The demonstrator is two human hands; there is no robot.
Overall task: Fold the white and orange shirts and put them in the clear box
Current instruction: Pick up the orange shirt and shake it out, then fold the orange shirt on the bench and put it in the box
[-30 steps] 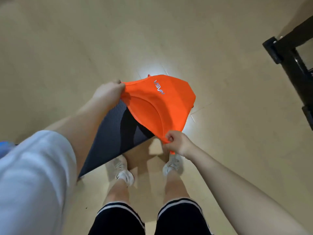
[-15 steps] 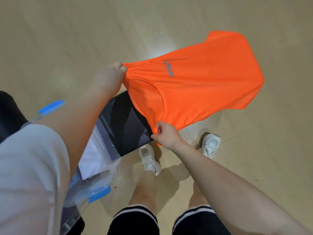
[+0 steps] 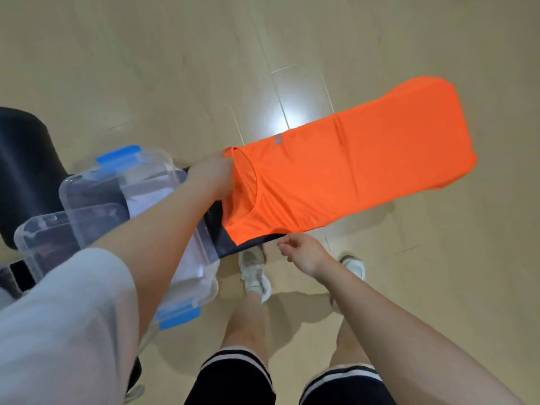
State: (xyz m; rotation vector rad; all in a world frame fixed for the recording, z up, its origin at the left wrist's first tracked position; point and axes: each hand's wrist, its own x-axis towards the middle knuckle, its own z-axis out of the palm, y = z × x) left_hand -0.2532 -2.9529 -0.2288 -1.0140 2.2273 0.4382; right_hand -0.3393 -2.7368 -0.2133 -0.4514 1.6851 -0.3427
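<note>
Light wood plank floor (image 3: 146,68), glare patch just past the bench's far end. Black padded bench (image 3: 216,226) carries the clear box (image 3: 204,258); white shirt (image 3: 187,258) inside it, clear lid (image 3: 96,206) beside it toward the bench's left end. My left hand (image 3: 213,179) grips the orange shirt (image 3: 350,176) at its shoulder; shirt spreads in the air beyond the bench's right edge. My right hand (image 3: 304,252) off the cloth, fingers loosely curled, holding nothing. Open floor right and ahead.

Pale wood-plank floor (image 3: 146,68) w/ bright light glare (image 3: 287,119); black furniture (image 3: 26,171) at left.
</note>
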